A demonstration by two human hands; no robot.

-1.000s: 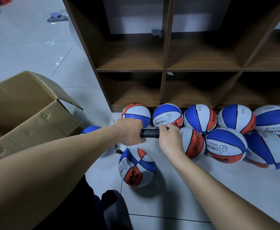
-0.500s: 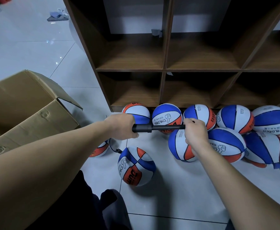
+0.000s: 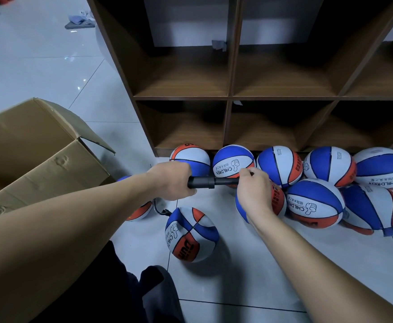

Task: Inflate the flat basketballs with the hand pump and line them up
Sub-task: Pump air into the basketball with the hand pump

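Observation:
A black hand pump (image 3: 202, 182) lies level between my hands above the floor. My left hand (image 3: 171, 180) grips its barrel and my right hand (image 3: 255, 191) grips its handle, with a short stretch of rod showing. A thin black hose (image 3: 160, 209) drops from the barrel to a red, white and blue basketball (image 3: 191, 234) on the tiles right in front of me. Another ball (image 3: 142, 212) is mostly hidden under my left forearm. Several more basketballs (image 3: 314, 203) lie crowded along the shelf's foot, some of them dented.
A dark wooden cubby shelf (image 3: 230, 99) with open compartments stands right behind the balls. An open cardboard box (image 3: 39, 159) sits on the floor at the left. My dark trouser leg (image 3: 121, 299) fills the bottom middle. Grey cloths (image 3: 79, 22) lie far back left.
My right hand pulled the handle out to the right, then pushed it back toward the barrel, so less rod shows now. The left hand stayed about where it was.

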